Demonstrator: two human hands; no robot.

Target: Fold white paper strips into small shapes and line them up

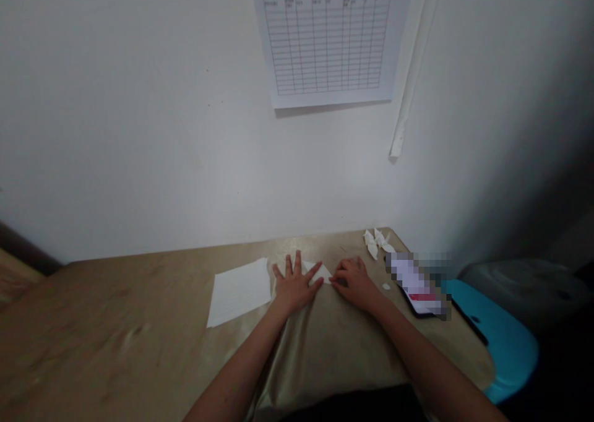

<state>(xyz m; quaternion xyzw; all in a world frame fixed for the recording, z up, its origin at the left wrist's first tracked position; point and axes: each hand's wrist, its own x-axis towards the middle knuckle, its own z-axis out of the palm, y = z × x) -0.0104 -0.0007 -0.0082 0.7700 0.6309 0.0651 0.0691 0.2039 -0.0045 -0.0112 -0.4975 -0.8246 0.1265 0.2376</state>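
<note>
Paper pieces [372, 243] at 2 o'clock seem folded, sheets [240, 292] at 9 unused; left hand [294, 288] splayed, right hand [353, 278] bunched, grip unclear, at half-worked scrap [322, 271].

Two hands [293, 291], one table [116, 323].
I count one small white paper [327, 273] at the fingers, one phone [411, 279], one scrap [386, 286], one gridded sheet [329, 51]; the crumpled pieces [371, 245] overlap, their number unclear.
</note>
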